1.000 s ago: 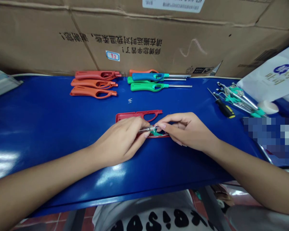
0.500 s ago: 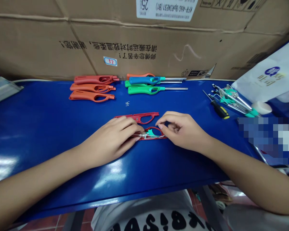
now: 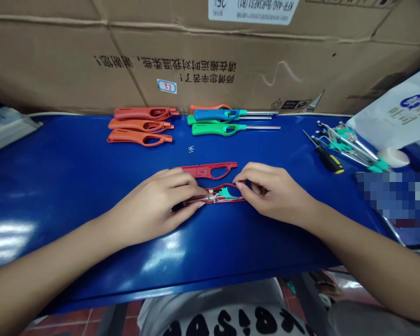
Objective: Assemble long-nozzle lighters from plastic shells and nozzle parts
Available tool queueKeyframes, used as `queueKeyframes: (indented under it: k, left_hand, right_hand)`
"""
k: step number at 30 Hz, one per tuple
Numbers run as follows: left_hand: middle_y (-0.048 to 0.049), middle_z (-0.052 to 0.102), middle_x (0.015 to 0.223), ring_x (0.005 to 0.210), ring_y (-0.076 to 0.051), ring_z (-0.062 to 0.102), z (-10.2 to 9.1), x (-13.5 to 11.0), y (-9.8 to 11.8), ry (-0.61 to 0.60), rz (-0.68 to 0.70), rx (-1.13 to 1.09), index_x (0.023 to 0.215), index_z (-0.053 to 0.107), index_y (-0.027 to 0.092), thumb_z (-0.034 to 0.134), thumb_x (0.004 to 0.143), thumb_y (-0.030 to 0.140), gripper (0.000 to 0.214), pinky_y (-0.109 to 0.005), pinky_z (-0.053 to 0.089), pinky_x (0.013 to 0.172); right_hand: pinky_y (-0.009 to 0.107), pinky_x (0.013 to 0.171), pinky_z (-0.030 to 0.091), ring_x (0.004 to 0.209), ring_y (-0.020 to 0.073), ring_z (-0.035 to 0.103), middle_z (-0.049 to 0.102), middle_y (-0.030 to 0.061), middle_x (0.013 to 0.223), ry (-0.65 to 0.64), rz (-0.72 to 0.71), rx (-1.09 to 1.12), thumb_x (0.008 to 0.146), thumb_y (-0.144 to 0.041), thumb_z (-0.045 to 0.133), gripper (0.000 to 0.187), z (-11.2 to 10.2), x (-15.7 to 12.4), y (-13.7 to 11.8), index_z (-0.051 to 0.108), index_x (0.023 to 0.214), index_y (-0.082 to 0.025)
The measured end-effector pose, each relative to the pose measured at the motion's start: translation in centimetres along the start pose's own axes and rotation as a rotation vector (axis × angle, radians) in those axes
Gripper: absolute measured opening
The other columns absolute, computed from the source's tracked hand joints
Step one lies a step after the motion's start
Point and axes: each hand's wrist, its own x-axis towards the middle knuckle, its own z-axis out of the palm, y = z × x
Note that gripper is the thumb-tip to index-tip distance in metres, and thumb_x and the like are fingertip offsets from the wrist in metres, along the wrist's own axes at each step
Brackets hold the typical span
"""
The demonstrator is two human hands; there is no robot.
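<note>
A red lighter shell half (image 3: 232, 201) lies open side up on the table with its inner parts showing: a teal trigger (image 3: 227, 192), thin wires and a clear tube-like part (image 3: 203, 199). My left hand (image 3: 164, 203) is closed around the left end of this lighter, thumb in front and fingers behind, hiding that end. At the right end, my right hand (image 3: 271, 192) pinches with thumb and forefinger; the tip there is covered. Just behind lies the matching red shell half (image 3: 199, 171), its left end partly behind my left hand.
Behind stand orange and red lighter shells (image 3: 140, 136) and several lighters with metal rods (image 3: 213, 129). To the right are a screwdriver (image 3: 329, 161), a pile of rod-and-trigger parts (image 3: 353, 144) and a white bag (image 3: 388, 109). A cardboard box (image 3: 182, 51) walls the back edge.
The camera view has shifted slightly, moving everything right. My left fingers have drawn back a little to the left, so more of the clear part and rear shell half shows.
</note>
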Motion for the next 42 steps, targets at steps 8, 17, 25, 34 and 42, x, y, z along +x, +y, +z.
queueKeyframes:
  k: [8, 17, 25, 34, 42]
  left_hand:
    - [-0.0046, 0.073, 0.104, 0.1, -0.019, 0.066, 0.2, 0.1, 0.3, 0.005, -0.102, -0.085, 0.11, 0.073, 0.02, 0.06, 0.098, 0.022, 0.017, -0.033, 0.052, 0.09]
    - [-0.0036, 0.074, 0.1, 0.098, -0.02, 0.066, -0.3, -0.3, -0.4, 0.012, -0.099, -0.065, 0.105, 0.076, 0.021, 0.062, 0.099, 0.028, 0.016, -0.034, 0.053, 0.086]
    - [-0.0034, 0.075, 0.099, 0.095, -0.02, 0.067, -0.4, -0.3, -0.5, -0.006, -0.122, -0.076, 0.104, 0.076, 0.022, 0.064, 0.098, 0.029, 0.015, -0.033, 0.053, 0.085]
    - [-0.0062, 0.07, 0.11, 0.104, -0.022, 0.063, -0.3, -0.1, 0.8, -0.027, -0.092, -0.002, 0.111, 0.067, 0.02, 0.06, 0.097, 0.024, 0.016, -0.038, 0.052, 0.09]
    - [-0.0051, 0.072, 0.111, 0.105, -0.022, 0.065, 0.4, -0.1, 0.6, -0.039, -0.069, 0.028, 0.114, 0.066, 0.022, 0.053, 0.102, 0.021, 0.018, -0.037, 0.049, 0.09]
  right_hand:
    - [0.024, 0.058, 0.04, 0.063, 0.0091, 0.051, 0.063, 0.0031, 0.087, -0.042, -0.004, -0.063, 0.097, -0.017, 0.056, 0.013, -0.3, 0.0, -0.3, 0.069, 0.097, -0.014]
    - [0.027, 0.066, 0.046, 0.084, 0.0147, 0.067, 0.068, 0.0048, 0.114, -0.258, -0.059, -0.208, 0.099, -0.031, 0.06, 0.017, -1.1, -0.2, -0.6, 0.069, 0.109, -0.022]
    - [0.028, 0.08, 0.05, 0.094, 0.0167, 0.068, 0.071, 0.0043, 0.107, -0.299, -0.015, -0.057, 0.1, -0.025, 0.058, 0.013, -1.1, 0.0, -0.3, 0.07, 0.103, -0.02]
    - [0.029, 0.059, 0.039, 0.075, 0.0157, 0.064, 0.069, 0.006, 0.103, -0.418, -0.137, -0.42, 0.102, -0.018, 0.048, 0.021, -1.9, 0.6, -2.1, 0.068, 0.102, -0.018]
    - [0.031, 0.08, 0.049, 0.091, 0.0182, 0.067, 0.07, 0.005, 0.099, -0.426, -0.061, -0.127, 0.102, -0.018, 0.052, 0.02, -1.9, 1.5, -1.8, 0.071, 0.096, -0.018]
